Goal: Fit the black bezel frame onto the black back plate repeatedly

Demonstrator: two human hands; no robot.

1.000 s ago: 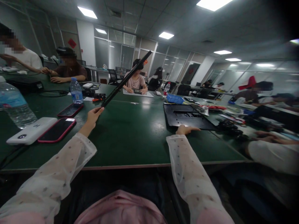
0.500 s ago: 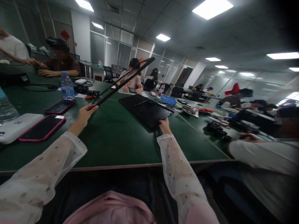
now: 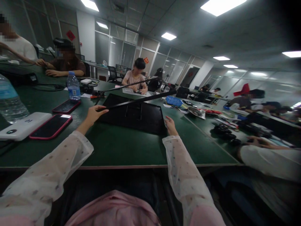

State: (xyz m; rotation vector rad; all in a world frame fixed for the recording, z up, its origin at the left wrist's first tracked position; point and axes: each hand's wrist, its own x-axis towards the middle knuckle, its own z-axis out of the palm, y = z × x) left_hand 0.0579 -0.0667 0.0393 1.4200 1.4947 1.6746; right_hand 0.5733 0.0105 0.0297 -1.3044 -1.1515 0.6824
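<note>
My left hand (image 3: 94, 116) is closed on the near-left part of a thin black rectangular frame (image 3: 141, 99), tilted above the table. The long front bar of the frame crosses over a flat black panel (image 3: 151, 117) with a raised edge and lines on its inner face. The panel lies on the green table and is partly hidden behind the bar. My right hand (image 3: 171, 126) is beside the panel's right edge, fingers apart; whether the fingertips touch the edge is hard to tell.
On the left are two phones (image 3: 51, 127), a white power bank (image 3: 25, 125) and water bottles (image 3: 73, 86). A blue basket (image 3: 174, 101) and small parts stand to the right, with black items (image 3: 225, 133) beyond. A person (image 3: 135, 77) sits opposite; others work on both sides.
The frame has come down and tipped lower over the panel. The panel has turned so its long side faces me more squarely. My right hand has loosened from the panel's corner.
</note>
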